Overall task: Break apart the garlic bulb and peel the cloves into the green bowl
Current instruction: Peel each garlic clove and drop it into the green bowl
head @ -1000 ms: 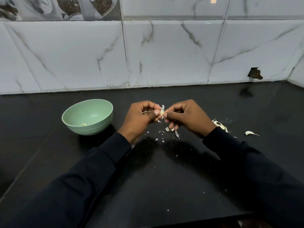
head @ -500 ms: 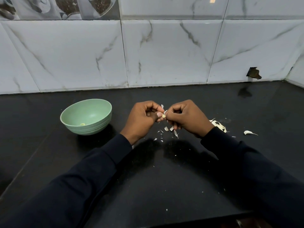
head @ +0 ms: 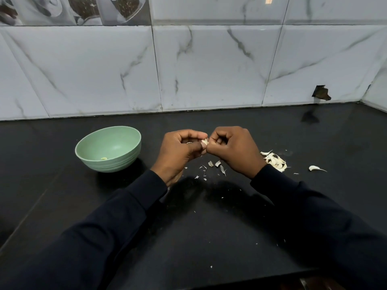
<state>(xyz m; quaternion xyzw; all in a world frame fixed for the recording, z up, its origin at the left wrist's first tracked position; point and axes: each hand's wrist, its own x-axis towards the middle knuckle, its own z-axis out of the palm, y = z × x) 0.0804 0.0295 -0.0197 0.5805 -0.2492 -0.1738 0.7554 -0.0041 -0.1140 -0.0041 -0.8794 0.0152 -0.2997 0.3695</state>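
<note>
A small garlic clove (head: 205,141) is pinched between the fingertips of my left hand (head: 181,150) and my right hand (head: 233,150), held above the black counter. Most of the clove is hidden by the fingers. The green bowl (head: 125,141) stands to the left of my left hand, with one small peeled clove (head: 104,158) lying in its bottom. A pile of unpeeled garlic cloves (head: 275,161) lies just right of my right wrist. One loose clove (head: 314,168) lies farther right.
Bits of white garlic skin (head: 216,164) lie scattered on the black counter (head: 209,216) beneath and in front of my hands. A marble-tiled wall (head: 209,65) closes the back. The wall has a dark broken hole (head: 321,93) at the right.
Both hands have stayed together on the clove and closed tighter around it. The skin flakes that stuck up between the fingers are no longer visible.
</note>
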